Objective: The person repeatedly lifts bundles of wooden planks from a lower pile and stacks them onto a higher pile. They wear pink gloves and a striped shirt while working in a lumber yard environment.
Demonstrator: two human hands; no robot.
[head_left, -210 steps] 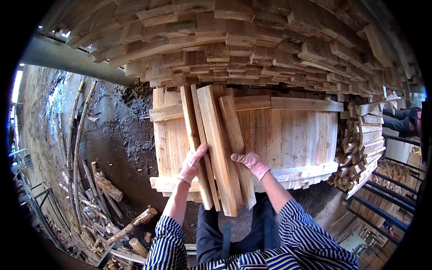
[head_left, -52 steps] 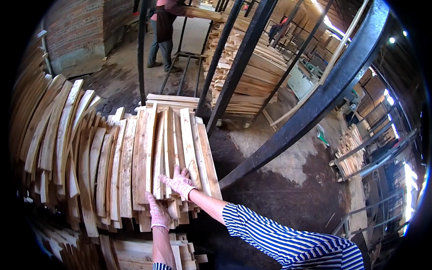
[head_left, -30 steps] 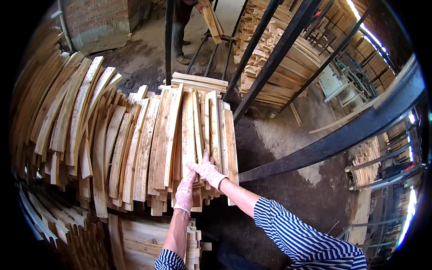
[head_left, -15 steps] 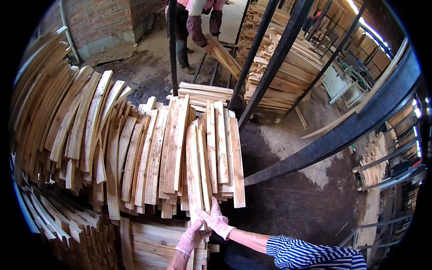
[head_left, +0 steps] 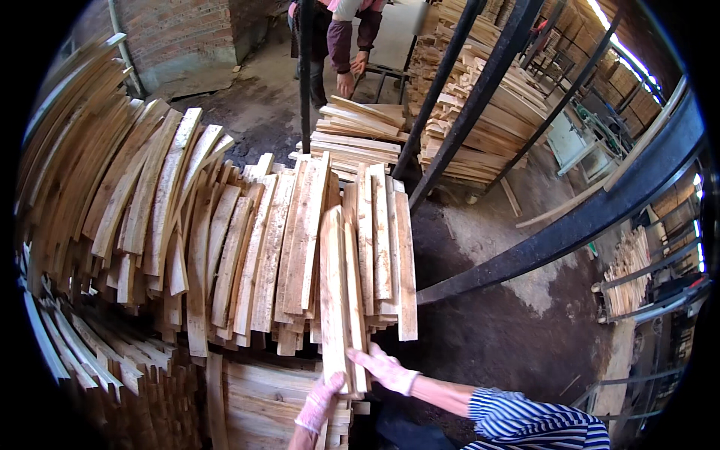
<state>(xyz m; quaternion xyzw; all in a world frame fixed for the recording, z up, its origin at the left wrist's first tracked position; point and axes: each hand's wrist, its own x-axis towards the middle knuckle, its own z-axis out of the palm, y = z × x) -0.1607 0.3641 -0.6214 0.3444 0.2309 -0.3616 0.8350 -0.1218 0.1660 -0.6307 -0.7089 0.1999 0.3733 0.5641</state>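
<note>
Both my hands wear pink gloves. My left hand (head_left: 320,403) grips the near end of two long pale wooden slats (head_left: 339,292) from below. My right hand (head_left: 382,367) presses flat against the same slats on their right side. The slats lie lengthwise on top of a wide stack of rough wooden boards (head_left: 247,240), at its right part. My right sleeve is blue and white striped.
Dark steel beams (head_left: 555,232) slant across the right. Another person (head_left: 341,45) in a pink top bends over a low board pile (head_left: 360,131) at the back. More board stacks (head_left: 487,112) stand behind, a brick wall (head_left: 187,30) at the far left, dirt floor (head_left: 495,315) to the right.
My hands have slid toward me along the stack, from its middle to its near edge, now holding two slats. The person at the back has bent down to the low pile.
</note>
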